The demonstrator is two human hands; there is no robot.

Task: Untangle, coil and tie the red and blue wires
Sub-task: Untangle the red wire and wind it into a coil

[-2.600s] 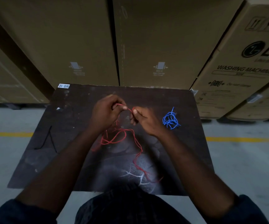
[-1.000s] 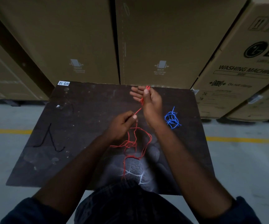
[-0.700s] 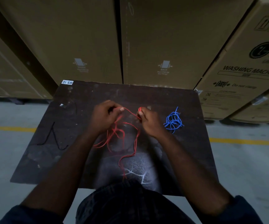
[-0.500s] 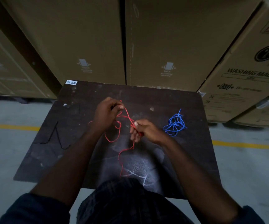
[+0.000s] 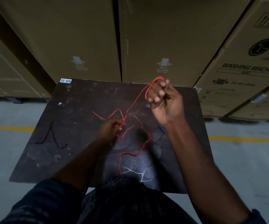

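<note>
Right hand (image 5: pixel 164 101) is raised above the far edge of the bench (image 5: pixel 69 110), grip closed, fingers curled round one end of the red wire (image 5: pixel 137 99), which loops over the fingertips. From there one strand runs down, fairly taut, to the left hand (image 5: pixel 109 128), low over the middle of the bench, grip narrow, pinching a small knot of red strands. The rest of the red wire lies slack on the bench in kinked loops to the right of that hand, with a tail trailing toward the near edge. Blue wire (image 5: pixel 162 128) is on the bench, mostly hidden behind the right forearm; only a bit shows, so I cannot tell whether it is tidy. Black cord (image 5: pixel 53 136) lies on the left side, well apart; a white label (image 5: pixel 65 81) sits on the far left corner, with cardboard boxes (image 5: pixel 82 38) behind. Step judged: untangling red; coiling and tying not yet done. Risks: pulling the raised end harder while the pinch holds could cinch the crossing strands into a tight knot. The thin wire may slip off the fingertips and drop onto the loops. The slack tail could slide off the near edge. The right forearm passes close over the blue wire and could drag it into the red.
</note>
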